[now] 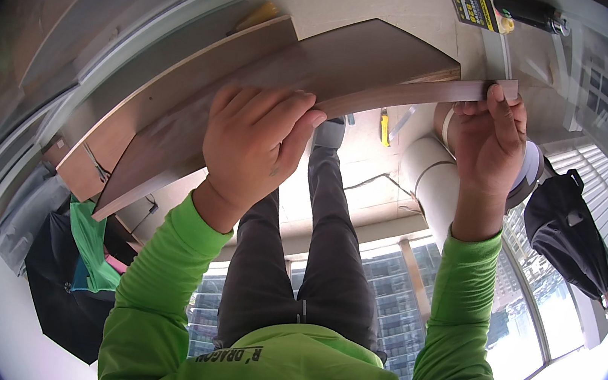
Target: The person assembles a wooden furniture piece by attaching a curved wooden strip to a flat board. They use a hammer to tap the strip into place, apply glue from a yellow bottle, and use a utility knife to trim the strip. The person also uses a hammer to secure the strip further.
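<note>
A thin brown wood-look edging strip (407, 94) runs along the near edge of a dark brown board (366, 53). My right hand (488, 140) pinches the strip close to its far right end, thumb on top. On the left, my left hand (257, 139) is closed over the strip and the board's edge, with thumb and forefinger pressed together. The part of the strip under these fingers is hidden. Between my hands the strip bows slightly, and its right end extends past the board's corner.
Behind it stands a second brown panel (190, 62). A yellow utility knife (385, 128) lies on the floor beyond my legs, left of a white cylinder (438, 180). Far right hangs a black bag (572, 230). A green bag (92, 247) sits left; a black-and-yellow box (472, 6) is top right.
</note>
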A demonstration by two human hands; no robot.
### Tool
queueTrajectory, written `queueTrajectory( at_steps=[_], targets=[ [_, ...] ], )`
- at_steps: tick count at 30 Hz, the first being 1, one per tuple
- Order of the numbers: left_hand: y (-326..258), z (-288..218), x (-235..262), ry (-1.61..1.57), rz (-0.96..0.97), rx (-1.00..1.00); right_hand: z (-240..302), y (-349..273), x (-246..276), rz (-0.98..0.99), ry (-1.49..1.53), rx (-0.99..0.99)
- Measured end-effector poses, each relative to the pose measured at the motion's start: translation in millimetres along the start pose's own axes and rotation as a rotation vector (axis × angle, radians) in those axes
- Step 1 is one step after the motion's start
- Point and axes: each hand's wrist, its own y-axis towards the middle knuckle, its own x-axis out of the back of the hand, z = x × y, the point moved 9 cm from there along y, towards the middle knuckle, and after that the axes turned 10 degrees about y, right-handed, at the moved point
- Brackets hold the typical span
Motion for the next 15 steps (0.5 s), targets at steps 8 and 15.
queueTrajectory(
  at_steps=[8, 15],
  targets=[
    [-5.6, -2.5, -2.1, 0.016, -0.001, 0.012, 6.8, 6.5, 6.9, -0.024, -0.232, 0.187],
    [-7.3, -3.6, -3.9, 0.011, -0.005, 0.013, 1.8, 3.1, 6.1, -0.042, -0.145, 0.154]
  ],
)
